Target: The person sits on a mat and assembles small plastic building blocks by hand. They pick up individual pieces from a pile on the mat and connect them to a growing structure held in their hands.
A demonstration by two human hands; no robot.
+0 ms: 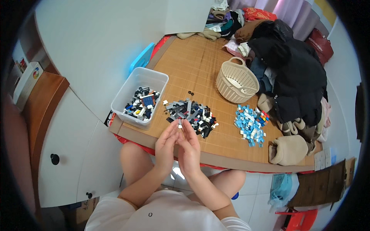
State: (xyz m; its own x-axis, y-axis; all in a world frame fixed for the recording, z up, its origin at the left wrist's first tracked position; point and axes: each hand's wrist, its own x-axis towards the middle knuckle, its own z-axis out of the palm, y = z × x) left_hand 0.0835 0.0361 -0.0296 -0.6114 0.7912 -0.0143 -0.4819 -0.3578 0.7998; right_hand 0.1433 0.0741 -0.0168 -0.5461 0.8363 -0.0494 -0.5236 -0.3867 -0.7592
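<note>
Grey-black bricks partly hidden by left hand and right hand, fingers curved together, grasp unclear, clear bin of mixed bricks

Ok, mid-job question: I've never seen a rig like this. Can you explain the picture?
There's no machine, just a person's bare left hand and right hand. The single view looks down from a wide fisheye camera worn on their head, so straight edges bend.

On the woven mat are a black, grey and white brick pile, a blue-and-white brick pile with a puzzle cube, a clear bin of bricks and a beige basket.

Both hands' fingertips seem to hold a small pale piece, too small to identify.
</note>
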